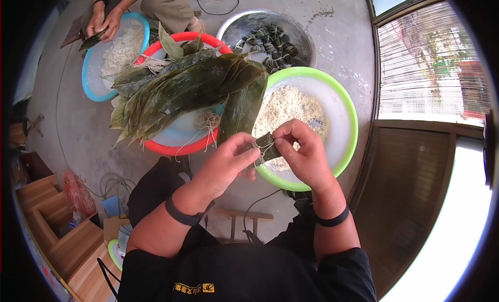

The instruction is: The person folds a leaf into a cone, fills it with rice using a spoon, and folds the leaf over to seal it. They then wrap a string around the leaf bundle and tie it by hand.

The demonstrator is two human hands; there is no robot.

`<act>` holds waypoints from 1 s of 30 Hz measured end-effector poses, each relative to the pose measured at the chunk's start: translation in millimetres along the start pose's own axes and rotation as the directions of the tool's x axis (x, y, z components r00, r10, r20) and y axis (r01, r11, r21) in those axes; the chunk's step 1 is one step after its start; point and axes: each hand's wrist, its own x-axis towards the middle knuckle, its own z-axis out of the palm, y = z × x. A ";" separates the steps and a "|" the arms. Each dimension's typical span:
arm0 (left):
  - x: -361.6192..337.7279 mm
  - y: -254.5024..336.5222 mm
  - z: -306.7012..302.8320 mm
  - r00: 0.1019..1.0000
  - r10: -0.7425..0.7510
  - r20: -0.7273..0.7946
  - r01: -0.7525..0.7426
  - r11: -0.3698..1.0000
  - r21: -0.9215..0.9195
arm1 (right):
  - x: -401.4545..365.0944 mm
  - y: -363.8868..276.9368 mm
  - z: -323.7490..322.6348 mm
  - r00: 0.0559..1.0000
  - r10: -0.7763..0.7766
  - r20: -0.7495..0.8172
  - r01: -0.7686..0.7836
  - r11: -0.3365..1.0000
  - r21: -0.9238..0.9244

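A small zongzi [268,147], wrapped in dark green leaf with pale string [257,144] looped round it, is held between my hands above the near-left rim of the green-rimmed basin [349,151]. My left hand [232,160] grips its left side between thumb and fingers, string lying across the fingertips. At its upper right, my right hand [302,150] pinches thumb and forefinger together on the string; the exact end is hidden by the fingers. Pale rice [291,107] lies in the basin behind. Long wet leaves [192,88] are piled just left of the basin.
The leaves rest across a red-rimmed basin [179,149] with string strands [209,120]. Finished zongzi [270,44] sit in a metal basin [312,47]. Another person's hands [104,27] hold a leaf over a blue-rimmed basin [86,73]. A wooden stool [241,214] is below me.
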 end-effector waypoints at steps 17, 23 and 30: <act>2.7 -1.4 0.6 1.000 -0.008 0.012 0.008 1.000 0.007 | -1.7 6.3 2.2 0.994 0.108 -0.012 -0.104 0.979 0.174; 2.1 -0.4 0.5 1.000 0.011 0.023 -0.010 1.000 -0.027 | -0.8 12.6 -0.4 0.999 -0.040 0.018 0.039 0.999 0.035; 4.7 -4.0 -4.1 0.994 0.061 0.088 -0.068 0.995 0.071 | -1.2 11.3 1.7 0.980 0.197 0.032 -0.193 0.896 0.399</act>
